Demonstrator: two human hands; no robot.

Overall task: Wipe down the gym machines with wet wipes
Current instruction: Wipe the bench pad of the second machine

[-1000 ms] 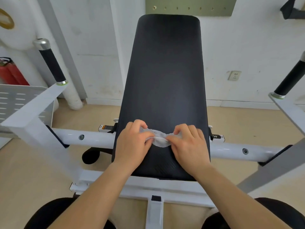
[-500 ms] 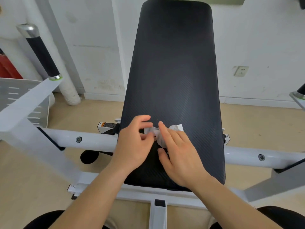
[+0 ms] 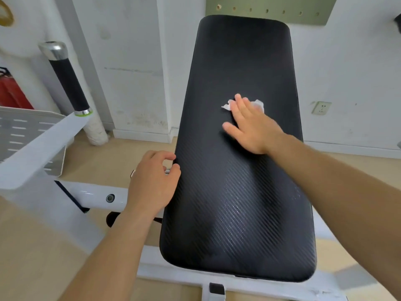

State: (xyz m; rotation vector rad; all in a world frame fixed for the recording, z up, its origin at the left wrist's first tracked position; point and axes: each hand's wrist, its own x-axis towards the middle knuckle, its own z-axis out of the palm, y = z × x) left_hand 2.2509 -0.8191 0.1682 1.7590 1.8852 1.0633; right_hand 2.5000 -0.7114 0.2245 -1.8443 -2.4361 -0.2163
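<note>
A long black padded back rest (image 3: 236,68) of a white-framed gym machine rises in front of me. My right hand (image 3: 251,124) lies flat on the middle of the pad with straight fingers pressing a crumpled white wet wipe (image 3: 259,104) against it; the wipe peeks out at both sides of the fingertips. My left hand (image 3: 152,183) rests at the pad's left edge with its fingers loosely curled against the side, holding nothing. A faint wet sheen shows on the lower part of the pad.
The machine's white frame bar (image 3: 93,194) runs across behind my left hand. A black handle grip with a chrome cap (image 3: 67,81) sticks up at the left, above a white arm. A red fire extinguisher (image 3: 10,92) and a white perforated plate (image 3: 21,131) are far left. A wall socket (image 3: 321,107) is at the right.
Both hands were together working the wipe low on the pad. Now my right hand alone has slid the wipe up the pad, and my left hand has moved off to the pad's left edge.
</note>
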